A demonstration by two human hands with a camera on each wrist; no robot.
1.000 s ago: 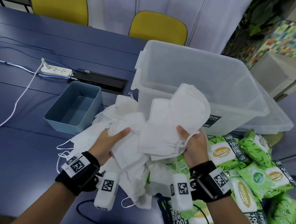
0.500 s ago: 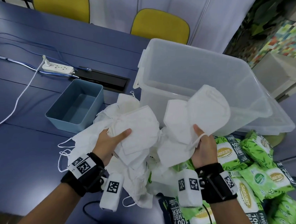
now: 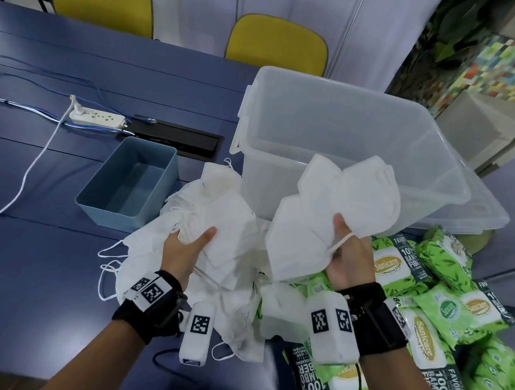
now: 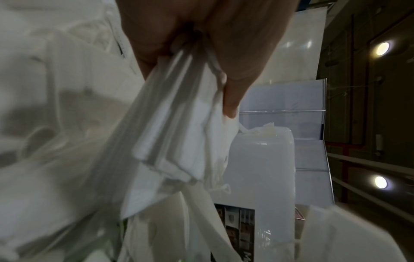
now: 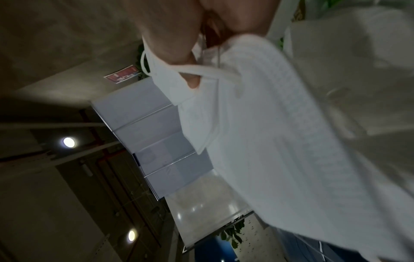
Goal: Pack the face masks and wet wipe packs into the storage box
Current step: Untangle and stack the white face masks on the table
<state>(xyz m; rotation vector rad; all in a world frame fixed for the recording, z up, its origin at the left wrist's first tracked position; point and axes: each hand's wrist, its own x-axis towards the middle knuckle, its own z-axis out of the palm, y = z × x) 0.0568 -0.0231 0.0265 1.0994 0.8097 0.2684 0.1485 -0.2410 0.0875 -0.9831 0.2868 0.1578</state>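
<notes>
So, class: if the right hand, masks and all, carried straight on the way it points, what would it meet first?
Probably the storage box: the right hand points up and away at its near wall, and its bunch of face masks would touch first. Depth is unclear.

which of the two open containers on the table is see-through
The big storage box, behind the masks held in the right hand: its walls are clear plastic and it looks empty. The small blue bin to its left is opaque.

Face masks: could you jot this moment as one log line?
left hand: grips mask bunch | right hand: grips raised masks | storage box: looks empty | wet wipe packs: on table
</notes>
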